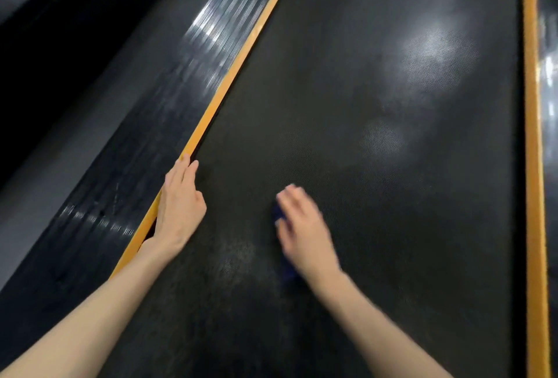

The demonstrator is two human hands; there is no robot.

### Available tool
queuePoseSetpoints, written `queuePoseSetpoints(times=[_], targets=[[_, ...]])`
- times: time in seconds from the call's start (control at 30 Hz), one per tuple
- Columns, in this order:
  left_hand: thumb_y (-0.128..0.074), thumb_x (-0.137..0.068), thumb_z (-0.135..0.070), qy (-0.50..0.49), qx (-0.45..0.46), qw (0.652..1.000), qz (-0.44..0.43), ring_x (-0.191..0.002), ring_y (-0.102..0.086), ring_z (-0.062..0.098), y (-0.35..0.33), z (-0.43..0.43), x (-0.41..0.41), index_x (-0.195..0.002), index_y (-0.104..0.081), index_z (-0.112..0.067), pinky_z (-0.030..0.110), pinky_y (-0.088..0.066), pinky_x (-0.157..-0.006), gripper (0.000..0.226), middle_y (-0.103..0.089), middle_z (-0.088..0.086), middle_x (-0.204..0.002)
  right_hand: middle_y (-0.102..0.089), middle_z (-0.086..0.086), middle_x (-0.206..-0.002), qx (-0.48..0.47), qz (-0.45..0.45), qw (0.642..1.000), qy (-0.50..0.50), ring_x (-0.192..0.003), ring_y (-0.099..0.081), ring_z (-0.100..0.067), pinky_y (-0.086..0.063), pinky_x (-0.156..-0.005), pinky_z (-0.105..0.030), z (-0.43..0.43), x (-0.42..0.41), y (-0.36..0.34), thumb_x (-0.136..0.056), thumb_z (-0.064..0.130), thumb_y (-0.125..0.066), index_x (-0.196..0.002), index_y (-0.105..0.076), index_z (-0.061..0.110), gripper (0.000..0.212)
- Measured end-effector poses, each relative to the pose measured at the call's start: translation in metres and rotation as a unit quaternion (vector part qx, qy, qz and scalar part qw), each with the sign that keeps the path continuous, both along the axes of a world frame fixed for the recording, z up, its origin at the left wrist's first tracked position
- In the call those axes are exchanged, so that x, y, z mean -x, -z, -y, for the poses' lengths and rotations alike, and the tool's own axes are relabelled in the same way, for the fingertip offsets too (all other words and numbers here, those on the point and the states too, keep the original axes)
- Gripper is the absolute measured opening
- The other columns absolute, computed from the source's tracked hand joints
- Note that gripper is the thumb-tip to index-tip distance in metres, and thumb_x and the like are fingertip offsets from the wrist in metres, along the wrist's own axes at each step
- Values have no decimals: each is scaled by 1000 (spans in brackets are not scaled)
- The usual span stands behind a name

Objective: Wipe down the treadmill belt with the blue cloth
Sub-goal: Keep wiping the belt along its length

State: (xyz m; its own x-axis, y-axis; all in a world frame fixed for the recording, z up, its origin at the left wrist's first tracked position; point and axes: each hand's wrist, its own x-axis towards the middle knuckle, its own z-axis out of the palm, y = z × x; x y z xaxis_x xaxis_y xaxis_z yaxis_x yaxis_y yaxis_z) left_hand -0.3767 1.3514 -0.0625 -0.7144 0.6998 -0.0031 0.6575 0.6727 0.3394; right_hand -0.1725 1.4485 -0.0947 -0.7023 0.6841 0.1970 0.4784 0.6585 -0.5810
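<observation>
The black textured treadmill belt (377,181) fills the middle of the view, with pale glare patches further up. My right hand (305,226) lies flat on the belt, blurred by motion, pressing on the blue cloth (285,272). Only dark blue edges of the cloth show, at the hand's left side and below the palm. My left hand (179,202) rests with its fingers together along the belt's left edge, against the orange strip (241,48), and holds nothing.
A ribbed black side rail (169,100) runs along the left beyond the orange strip, with grey floor (45,181) further left. A second orange strip (534,166) borders the belt on the right, next to a glossy black rail (551,75).
</observation>
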Motion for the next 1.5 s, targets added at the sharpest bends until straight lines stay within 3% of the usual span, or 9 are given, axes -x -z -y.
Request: queuePoseSetpoints(times=[0.13, 0.27, 0.43, 0.6, 0.8, 1.13, 1.23, 1.33, 1.5], targets=[[-49, -81, 11, 10, -9, 1000, -14, -130, -37, 29, -6, -2, 12, -134, -47, -1, 39, -31, -109, 54, -43, 14, -142, -52, -11, -135, -144, 62, 966, -203, -125, -49, -28, -32, -109, -37, 15, 5, 7, -83, 17, -56, -124, -58, 7, 43], [-51, -78, 13, 28, 2, 999, -32, -128, -40, 29, -15, 14, 18, -132, -49, -1, 42, -33, -105, 55, -45, 13, -140, -54, -21, -125, -177, 73, 980, 48, -113, -48, -37, -38, -99, -44, -74, -9, 6, -85, 19, -46, -118, -62, 6, 39], [-54, -77, 14, 33, 22, 997, -73, -113, -48, 33, -22, 44, 23, -128, -51, 3, 43, -41, -95, 52, -53, 17, -127, -48, -18, -126, 26, 14, 972, 233, -113, -46, -33, -37, -97, -37, -81, 15, -12, -88, 8, -58, -134, -47, 6, 48], [-54, -82, 11, 34, 26, 999, -31, -102, -49, 29, -15, 61, 28, -127, -51, 3, 39, -46, -87, 45, -54, 15, -120, -52, -14, -133, -19, 33, 993, -109, -123, -49, -32, -29, -108, -39, 41, 66, -5, -77, 6, -65, -125, -56, 5, 49], [-54, -86, 9, 20, 24, 1000, -1, -102, -48, 26, -17, 59, 33, -129, -52, -3, 37, -47, -84, 45, -56, 11, -117, -40, -10, -145, -102, 99, 902, -407, -136, -34, -26, -15, -113, -41, 41, 48, -7, -86, -2, -44, -136, -46, 10, 51], [-62, -86, -2, 93, 110, 987, 71, -139, -27, 18, -25, 79, 63, -144, -34, -12, 27, -18, -113, 65, -27, 1, -152, -38, -9, -146, 66, -5, 993, 99, -137, -30, -24, -14, -110, -19, -5, 104, -4, -90, -5, -45, -134, -47, 4, 45], [-63, -85, -5, 132, 171, 974, 63, -141, -22, 18, -29, 89, 59, -148, -19, -11, 25, -21, -112, 77, -9, -1, -157, -48, -12, -138, 30, -15, 991, -126, -129, -44, -28, -25, -109, -25, 38, 99, -3, -81, -7, -53, -127, -56, 4, 47], [-55, -89, -2, 124, 200, 969, 72, -139, -28, 19, -42, 85, 50, -149, -14, -11, 29, -31, -111, 73, -4, 0, -158, -53, -14, -134, -63, 18, 899, -432, -123, -51, -30, -38, -105, -38, 61, 85, 0, -76, -5, -63, -125, -58, 5, 50], [-49, -92, -2, 132, 244, 959, 61, -123, -48, 18, -52, 86, 43, -150, -9, -12, 24, -46, -92, 71, 6, -2, -158, -56, -16, -130, -105, 36, 926, -361, -119, -54, -32, -33, -104, -42, 35, 108, 0, -64, -11, -72, -122, -60, 1, 60]])
